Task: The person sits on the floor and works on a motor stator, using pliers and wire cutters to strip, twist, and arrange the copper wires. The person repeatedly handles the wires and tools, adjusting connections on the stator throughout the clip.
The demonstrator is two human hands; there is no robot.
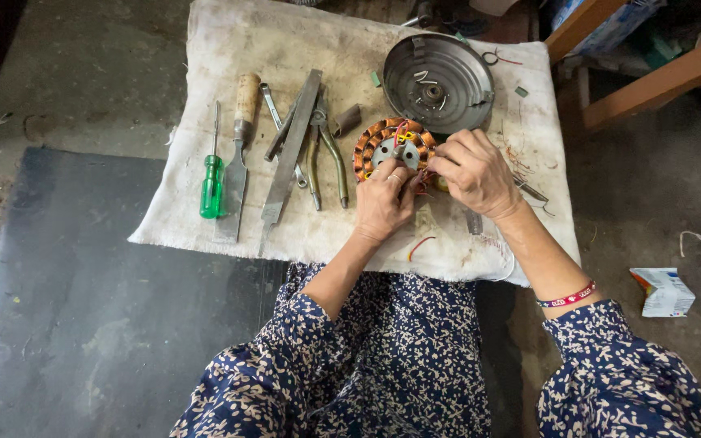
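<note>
Copper-wound stator (383,146) lies flat on the stained white cloth (204,219), its round face turned up at the camera; being a ring, it has no long axis to speak of. Left of it, untouched, lie a green screwdriver (212,185), a wooden-handled chisel (238,150), a long flat file (290,154) and pliers (324,154). The left hand (383,201) pinches at the ring's near rim, fingers together on the windings. The right hand (474,172) closes on the coloured lead wires at its right edge. Behind sits the grey motor cover (438,81), off the stator, so the work looks mid-way, with reassembly left.
</note>
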